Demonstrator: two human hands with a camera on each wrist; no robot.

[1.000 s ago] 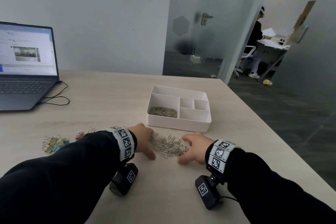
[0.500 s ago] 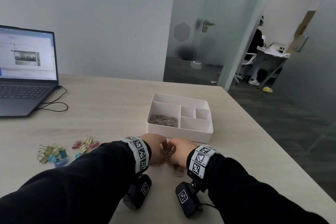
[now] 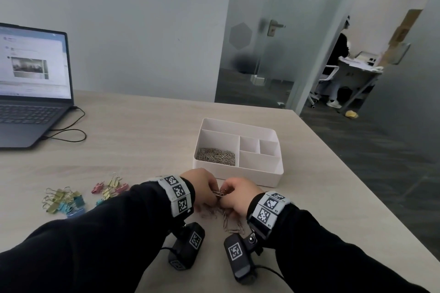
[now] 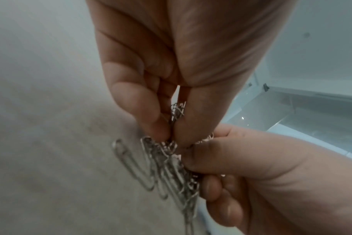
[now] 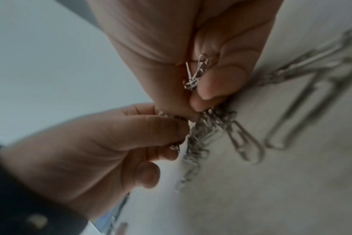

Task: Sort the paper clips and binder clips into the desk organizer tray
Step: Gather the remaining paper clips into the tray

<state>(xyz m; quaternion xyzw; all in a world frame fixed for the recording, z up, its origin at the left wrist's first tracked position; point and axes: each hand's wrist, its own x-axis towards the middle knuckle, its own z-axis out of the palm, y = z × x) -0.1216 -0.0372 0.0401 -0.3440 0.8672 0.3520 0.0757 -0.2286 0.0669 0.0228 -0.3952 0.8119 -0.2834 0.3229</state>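
Both hands meet just in front of the white organizer tray (image 3: 250, 177). My left hand (image 3: 210, 191) and right hand (image 3: 227, 197) each pinch one shared bunch of silver paper clips (image 3: 219, 193), lifted a little off the table. The left wrist view shows my left hand (image 4: 172, 137) pinching the bunch (image 4: 171, 167), with the right hand's fingers curled round it from the right. In the right wrist view my right hand (image 5: 195, 108) holds clips (image 5: 201, 135). A few loose clips (image 3: 228, 221) lie under my wrists. More paper clips (image 3: 215, 156) fill the tray's near-left compartment.
Coloured binder clips (image 3: 64, 200) lie in two small groups at the left, the nearer group (image 3: 110, 187) beside my left sleeve. An open laptop (image 3: 28, 88) with its cable (image 3: 69, 133) stands at the far left. The table's right edge runs past the tray.
My hands swept in from both sides of the spread pile, closed on the paper clips and drew them into one bunch. Only a few clips stay on the table.
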